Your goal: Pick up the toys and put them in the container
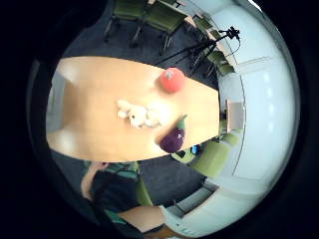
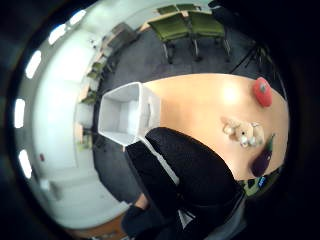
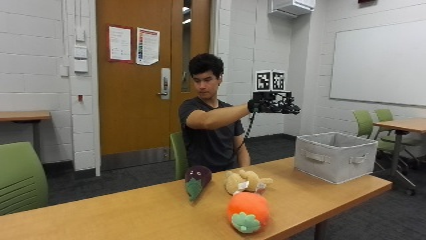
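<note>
Now: right hand raised mid-frame, holding nothing, fingers' state untellable | toys grouped lower centre on counter | container right, awaiting them.

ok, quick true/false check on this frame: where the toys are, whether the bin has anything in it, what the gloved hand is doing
1. All three toys lie on the table. True: the eggplant toy, the beige plush and the tomato toy all rest there.
2. The container already holds a toy. False: the thumb side palm view shows it empty.
3. The gloved right hand is raised above the table and holds no toy. True.
4. The container stands between the eggplant toy and the tomato toy. False: it stands apart, near the table's end.
5. The beige plush lies between the other two toys. True.
</note>
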The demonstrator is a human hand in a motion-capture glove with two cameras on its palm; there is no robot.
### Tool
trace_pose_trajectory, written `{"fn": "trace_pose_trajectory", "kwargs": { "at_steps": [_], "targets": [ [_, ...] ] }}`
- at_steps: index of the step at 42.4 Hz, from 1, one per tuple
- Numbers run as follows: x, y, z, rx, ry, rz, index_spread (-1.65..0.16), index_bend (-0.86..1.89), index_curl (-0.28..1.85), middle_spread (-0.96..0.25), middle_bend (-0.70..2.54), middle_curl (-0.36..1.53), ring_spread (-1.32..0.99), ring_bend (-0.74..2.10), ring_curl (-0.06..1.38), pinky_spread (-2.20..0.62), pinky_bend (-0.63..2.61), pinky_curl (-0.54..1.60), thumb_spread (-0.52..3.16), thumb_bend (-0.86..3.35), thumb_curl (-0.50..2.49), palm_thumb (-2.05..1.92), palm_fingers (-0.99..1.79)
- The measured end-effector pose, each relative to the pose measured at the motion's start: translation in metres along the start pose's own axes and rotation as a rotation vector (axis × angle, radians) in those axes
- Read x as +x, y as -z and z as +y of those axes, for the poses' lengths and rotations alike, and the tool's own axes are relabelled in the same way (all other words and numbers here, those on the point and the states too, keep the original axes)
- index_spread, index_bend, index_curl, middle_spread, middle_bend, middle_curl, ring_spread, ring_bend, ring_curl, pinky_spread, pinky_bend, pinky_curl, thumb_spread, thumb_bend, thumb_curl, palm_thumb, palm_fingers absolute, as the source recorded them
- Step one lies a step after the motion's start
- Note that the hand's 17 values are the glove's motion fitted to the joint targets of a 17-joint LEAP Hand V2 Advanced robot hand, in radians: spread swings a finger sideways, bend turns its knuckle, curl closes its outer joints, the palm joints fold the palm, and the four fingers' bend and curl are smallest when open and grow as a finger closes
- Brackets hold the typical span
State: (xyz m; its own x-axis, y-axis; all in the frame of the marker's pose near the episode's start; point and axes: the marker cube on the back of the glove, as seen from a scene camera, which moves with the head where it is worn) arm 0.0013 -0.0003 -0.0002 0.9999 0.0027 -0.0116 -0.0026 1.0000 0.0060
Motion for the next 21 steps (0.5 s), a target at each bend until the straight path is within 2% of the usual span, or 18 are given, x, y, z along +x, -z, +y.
{"fn": "trace_pose_trajectory", "kwargs": {
  "at_steps": [9,17,21],
  "targets": [
    [0.011,-0.004,0.004,-0.009,0.003,0.005,-0.21,0.18,0.11,-0.09,0.22,0.11,-0.18,0.17,0.04,-0.06,0.54,0.18,0.83,-0.08,0.01,-0.13,0.09],
    [0.039,-0.014,0.008,-0.012,0.007,0.015,-0.24,0.18,0.17,-0.10,0.23,0.17,-0.22,0.19,0.07,-0.07,0.56,0.23,1.01,-0.08,0.02,-0.13,0.05],
    [0.067,-0.037,0.015,-0.024,-0.012,0.027,-0.25,0.18,0.19,-0.11,0.24,0.19,-0.23,0.19,0.09,-0.07,0.57,0.24,1.05,-0.09,0.03,-0.13,0.04]
  ]
}}
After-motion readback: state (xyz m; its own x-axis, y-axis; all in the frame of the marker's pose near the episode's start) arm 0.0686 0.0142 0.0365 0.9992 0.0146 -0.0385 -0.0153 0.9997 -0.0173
